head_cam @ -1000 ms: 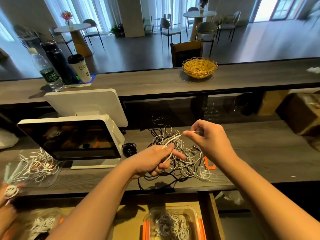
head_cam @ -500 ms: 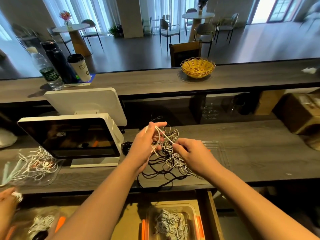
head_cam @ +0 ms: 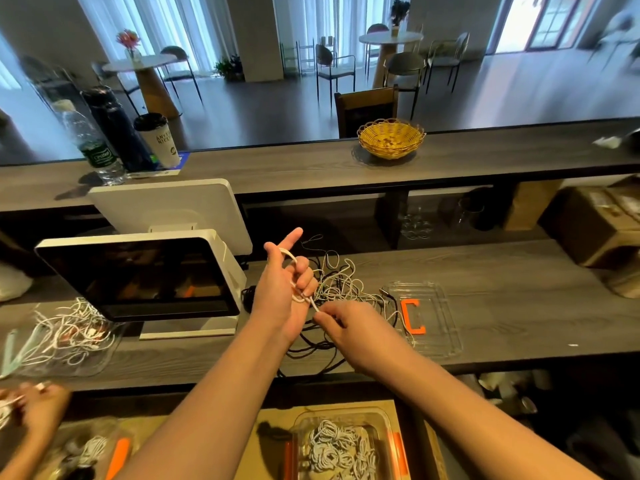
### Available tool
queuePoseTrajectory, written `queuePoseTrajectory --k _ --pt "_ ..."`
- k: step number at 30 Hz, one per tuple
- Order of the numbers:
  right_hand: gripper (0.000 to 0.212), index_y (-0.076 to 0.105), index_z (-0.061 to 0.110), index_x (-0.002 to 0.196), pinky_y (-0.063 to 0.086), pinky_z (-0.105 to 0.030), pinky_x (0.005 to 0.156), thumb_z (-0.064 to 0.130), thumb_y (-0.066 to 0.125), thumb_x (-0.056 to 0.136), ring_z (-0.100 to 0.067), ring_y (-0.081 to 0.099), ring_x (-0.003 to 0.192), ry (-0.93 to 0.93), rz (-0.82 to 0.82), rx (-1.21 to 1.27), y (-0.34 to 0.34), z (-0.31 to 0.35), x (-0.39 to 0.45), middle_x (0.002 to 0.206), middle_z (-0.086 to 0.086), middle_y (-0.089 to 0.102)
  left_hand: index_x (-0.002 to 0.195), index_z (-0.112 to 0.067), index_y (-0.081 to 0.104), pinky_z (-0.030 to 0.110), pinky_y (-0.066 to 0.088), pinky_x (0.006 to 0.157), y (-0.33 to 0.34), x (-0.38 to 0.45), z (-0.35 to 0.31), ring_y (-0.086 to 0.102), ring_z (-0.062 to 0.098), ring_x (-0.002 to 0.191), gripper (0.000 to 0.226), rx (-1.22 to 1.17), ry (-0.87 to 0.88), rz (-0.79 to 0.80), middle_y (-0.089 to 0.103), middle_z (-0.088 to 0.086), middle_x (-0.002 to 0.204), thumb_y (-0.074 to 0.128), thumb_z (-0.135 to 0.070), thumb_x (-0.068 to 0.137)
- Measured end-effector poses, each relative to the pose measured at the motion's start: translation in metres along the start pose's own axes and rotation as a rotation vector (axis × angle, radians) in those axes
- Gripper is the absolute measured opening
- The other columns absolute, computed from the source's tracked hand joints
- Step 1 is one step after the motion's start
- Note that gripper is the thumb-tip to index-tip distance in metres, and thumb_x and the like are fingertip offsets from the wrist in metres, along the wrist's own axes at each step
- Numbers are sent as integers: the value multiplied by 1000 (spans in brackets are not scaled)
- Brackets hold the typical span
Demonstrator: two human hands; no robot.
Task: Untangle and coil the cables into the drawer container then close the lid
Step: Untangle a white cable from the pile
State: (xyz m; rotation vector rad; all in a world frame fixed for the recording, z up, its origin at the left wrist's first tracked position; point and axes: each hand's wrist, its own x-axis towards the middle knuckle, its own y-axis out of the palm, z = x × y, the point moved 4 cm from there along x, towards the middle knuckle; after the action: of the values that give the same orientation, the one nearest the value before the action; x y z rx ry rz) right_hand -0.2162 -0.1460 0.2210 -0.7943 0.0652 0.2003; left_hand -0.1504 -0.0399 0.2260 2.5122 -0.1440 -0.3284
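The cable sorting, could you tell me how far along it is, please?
Partly done. Several coiled white cables already lie in the open container in the drawer. In hand: the left hand has a white cable looped round its fingers while the right hand pinches its end. Left: the tangled pile on the counter, then fitting the clear lid.

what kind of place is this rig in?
Probably a café service counter: a point-of-sale terminal on the work surface, a takeaway cup on the raised bar, and round tables with chairs beyond.
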Motion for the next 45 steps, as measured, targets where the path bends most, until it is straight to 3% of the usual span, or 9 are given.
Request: queuePoseTrajectory --k 12,16,20,23,27,29,34,39,45 --pt "21 64 16 100 39 -26 60 26 45 103 -9 52 64 -151 -16 38 -10 15 -13 74 5 59 123 -35 66 21 32 51 -12 9 14 34 6 54 52 696 94 80 39 -5 62 24 -58 103" --pt "19 62 19 107 48 -28 67 26 45 103 -9 57 70 -192 -60 -11 -21 15 -10 84 3 65 118 -34 70 20 46 73 -2 4 22 54 15 67 55 711 15 167 45 8 66 24 -59 101" --pt "16 64 26 107 40 -16 62 26 48 103 -2 57 69 -176 -115 92 -34 7 -7 82 10 64 116 -39 72 44 46 99 -2 6 19 51 31 95 55 611 -33 192 50 17 83 27 -66 98" --pt "16 66 25 110 48 -17 74 26 53 101 1 61 83 -210 -158 53 -44 5 -1 93 12 67 115 -37 73 36 53 79 1 8 17 58 39 78 55 653 -43 189 61 26 82 27 -64 98" --pt "14 67 22 108 52 -26 80 28 60 98 -3 61 87 -274 -245 -85 -59 4 9 95 10 68 83 -26 73 18 25 41 12 3 22 32 9 50 60 614 -226 250 47 -3 59 31 -66 97" --pt "16 67 21 106 54 -33 79 32 63 95 -9 62 87 -268 -296 -156 -67 3 13 93 7 68 80 -18 63 17 18 40 13 1 26 23 7 48 67 579 -360 284 41 -5 58 32 -76 90" --pt "19 65 20 94 50 -31 68 36 73 87 -9 58 78 -289 -402 -214 -85 -6 25 84 10 61 132 -30 54 18 13 41 15 4 29 17 7 48 84 626 -468 418 25 -5 62 32 -87 75" --pt "14 67 15 104 54 -37 75 23 63 94 -13 59 88 -348 -403 -185 -94 -14 41 98 2 63 120 -3 53 20 34 46 22 10 16 37 7 49 70 1022 -318 523 45 -9 59 43 -65 88" --pt "26 70 17 90 48 -25 61 43 71 85 -6 56 66 -197 -469 -39 -109 -34 49 71 11 61 114 -36 69 24 35 53 14 17 17 36 7 50 53 1148 -243 527 40 -10 58 24 -61 100"
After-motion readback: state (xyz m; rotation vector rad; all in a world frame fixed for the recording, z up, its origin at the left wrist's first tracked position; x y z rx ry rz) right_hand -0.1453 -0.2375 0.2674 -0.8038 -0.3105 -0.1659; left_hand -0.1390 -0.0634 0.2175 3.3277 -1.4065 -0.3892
